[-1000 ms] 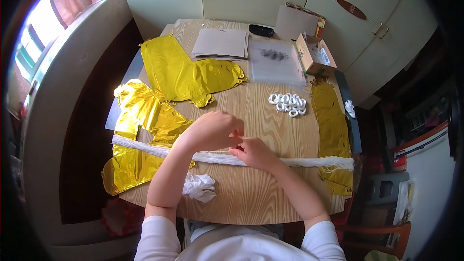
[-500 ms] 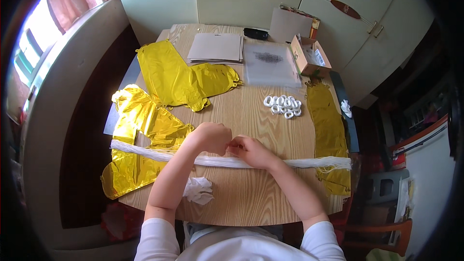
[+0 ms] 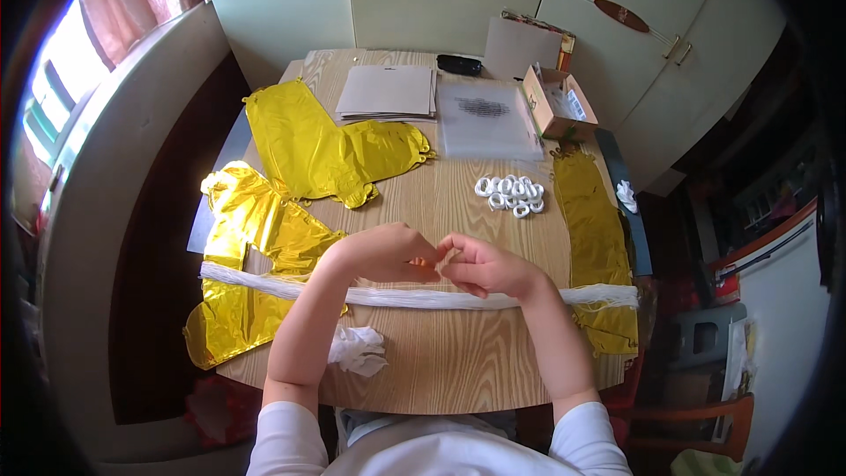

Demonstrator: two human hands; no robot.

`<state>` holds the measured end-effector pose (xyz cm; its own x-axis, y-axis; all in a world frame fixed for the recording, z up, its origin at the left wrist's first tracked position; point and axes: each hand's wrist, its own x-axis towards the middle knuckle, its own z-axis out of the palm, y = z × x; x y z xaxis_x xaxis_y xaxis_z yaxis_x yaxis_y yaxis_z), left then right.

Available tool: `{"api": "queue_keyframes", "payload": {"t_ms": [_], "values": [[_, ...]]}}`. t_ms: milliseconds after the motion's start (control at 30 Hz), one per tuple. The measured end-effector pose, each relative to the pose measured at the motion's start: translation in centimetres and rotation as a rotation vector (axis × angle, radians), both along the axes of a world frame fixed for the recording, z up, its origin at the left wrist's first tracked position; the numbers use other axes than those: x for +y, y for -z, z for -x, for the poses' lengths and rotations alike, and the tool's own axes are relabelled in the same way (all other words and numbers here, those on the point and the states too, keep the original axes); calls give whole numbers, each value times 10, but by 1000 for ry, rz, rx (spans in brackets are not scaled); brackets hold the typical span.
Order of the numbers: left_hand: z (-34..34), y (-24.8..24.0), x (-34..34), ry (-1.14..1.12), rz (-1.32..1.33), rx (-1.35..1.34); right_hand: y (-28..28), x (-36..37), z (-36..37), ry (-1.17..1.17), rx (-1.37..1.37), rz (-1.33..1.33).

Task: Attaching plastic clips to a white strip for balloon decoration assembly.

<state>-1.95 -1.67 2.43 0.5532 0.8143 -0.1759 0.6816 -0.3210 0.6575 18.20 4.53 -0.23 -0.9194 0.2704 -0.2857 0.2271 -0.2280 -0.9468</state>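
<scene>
My left hand and my right hand meet fingertip to fingertip over the middle of the table. Both have their fingers bent into a pinch; whatever is between them is too small to make out. Just below them a long bundle of white string lies across the table from left to right, passing under my left forearm. A crumpled white tissue lies beside that forearm. Several white coils sit in a cluster beyond my right hand.
Shiny gold foil balloons lie flat at the far left, near left and right edge. Grey cards, clear plastic sheets, a black case and an open box line the back. Cabinets stand behind.
My right hand has turned and shifted slightly right, so its curled fingers show more. My left hand has moved slightly, its fingers now reaching right to meet it. The view has shifted a little.
</scene>
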Motion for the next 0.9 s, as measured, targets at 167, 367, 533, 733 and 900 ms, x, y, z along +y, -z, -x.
{"api": "queue_keyframes", "payload": {"t_ms": [167, 367, 533, 733, 900], "values": [[6, -20, -6, -108, 116, -463, -6, 12, -21, -262, -155, -286], [12, -22, -13, -143, 76, -787, -16, 12, -23, -192, -122, -523], [-20, -19, -11, -144, -283, -624, 2, -8, -2, 118, 397, -652], [-24, -22, -15, -294, 201, -1006, 11, -14, -1, 67, 478, -23], [-13, -10, -11, -352, 353, -1574, 13, -4, -2, 103, 428, 27]]}}
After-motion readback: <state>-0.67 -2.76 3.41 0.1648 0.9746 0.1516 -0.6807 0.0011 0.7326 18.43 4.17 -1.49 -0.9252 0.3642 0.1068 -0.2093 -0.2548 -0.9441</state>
